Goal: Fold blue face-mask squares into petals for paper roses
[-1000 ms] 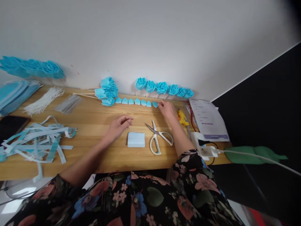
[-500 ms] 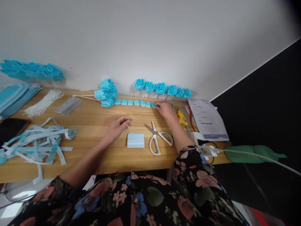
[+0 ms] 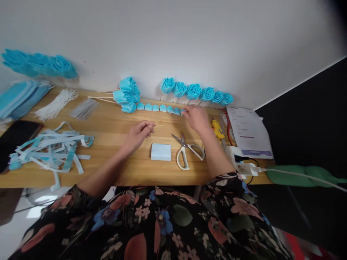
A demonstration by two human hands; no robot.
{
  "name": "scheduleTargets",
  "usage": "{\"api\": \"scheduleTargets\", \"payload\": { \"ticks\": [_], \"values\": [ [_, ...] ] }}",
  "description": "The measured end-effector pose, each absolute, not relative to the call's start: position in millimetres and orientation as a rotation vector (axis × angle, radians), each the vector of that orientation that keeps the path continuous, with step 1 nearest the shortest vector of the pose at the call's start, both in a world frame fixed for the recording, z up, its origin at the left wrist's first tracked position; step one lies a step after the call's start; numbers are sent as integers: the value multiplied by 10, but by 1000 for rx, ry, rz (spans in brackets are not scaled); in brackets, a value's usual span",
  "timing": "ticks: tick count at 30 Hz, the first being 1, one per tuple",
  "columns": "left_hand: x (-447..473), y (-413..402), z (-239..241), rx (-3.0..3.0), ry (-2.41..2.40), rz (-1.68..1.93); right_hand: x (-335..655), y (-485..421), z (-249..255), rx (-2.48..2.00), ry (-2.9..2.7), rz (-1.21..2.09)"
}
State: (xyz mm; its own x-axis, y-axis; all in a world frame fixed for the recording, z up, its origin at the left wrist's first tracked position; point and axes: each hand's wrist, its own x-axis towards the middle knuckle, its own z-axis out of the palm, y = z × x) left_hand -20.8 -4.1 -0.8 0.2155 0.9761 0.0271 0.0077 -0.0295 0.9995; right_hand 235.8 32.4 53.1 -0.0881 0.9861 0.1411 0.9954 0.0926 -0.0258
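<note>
At the right end of a row of small folded blue petals (image 3: 155, 108), my right hand (image 3: 197, 118) has its fingertips pinched on the last blue petal (image 3: 183, 112), partly covered by the fingers. My left hand (image 3: 138, 135) is over the wooden table, its fingers loosely bent and nothing visible in them. Below and between the hands lies a stack of pale blue folded pieces (image 3: 161, 152). White-handled scissors (image 3: 184, 146) rest with spread blades to the right of the stack, near my right forearm.
Blue fabric roses (image 3: 193, 91) on sticks lean on the wall. More roses (image 3: 126, 94) lie at the back. A yellow glue gun (image 3: 217, 128), a paper sheet (image 3: 251, 131) and a power strip (image 3: 245, 168) are right. Cut strips (image 3: 54, 148), face masks (image 3: 23, 97) and a phone (image 3: 18, 141) are left.
The view has tilted down and shifted, so everything sits higher and farther right in the picture. My right hand stays at the row's end petal; my left hand keeps nearly the same pose.
</note>
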Motion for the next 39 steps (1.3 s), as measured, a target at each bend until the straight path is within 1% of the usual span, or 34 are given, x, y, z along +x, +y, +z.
{"api": "scheduleTargets", "payload": {
  "ticks": [3,6,7,9,12,16,23,30,33,35,39],
  "values": [
    [-201,-42,6,1333,1036,1109,2081,34,652,-1784,-2403,111],
    [-200,-34,0,1333,1035,1131,1863,-238,593,-1671,-2664,453],
    [-202,-29,-6,1333,1033,1137,1815,-307,545,-1634,-2725,522],
    [-209,-18,-23,1333,1029,1144,1755,-403,443,-1597,-2751,548],
    [-213,-12,-41,1342,1028,1126,1719,-461,337,-1652,-2692,498],
    [-190,-35,-36,1361,1022,1043,1712,-460,299,-1689,-2633,525],
    [-144,-83,-26,1432,1016,881,1768,-399,266,-1615,-2558,639],
    [-147,-69,-71,1425,1023,879,1753,-502,291,-1595,-2600,556],
    [-150,-70,-70,1416,1030,867,1915,-478,365,-1579,-2567,482],
    [-151,-76,-59,1412,1034,865,2135,-377,421,-1709,-2422,375],
    [-150,-87,-41,1427,1029,861,2662,-47,437,-2177,-2103,82]
  ]
}}
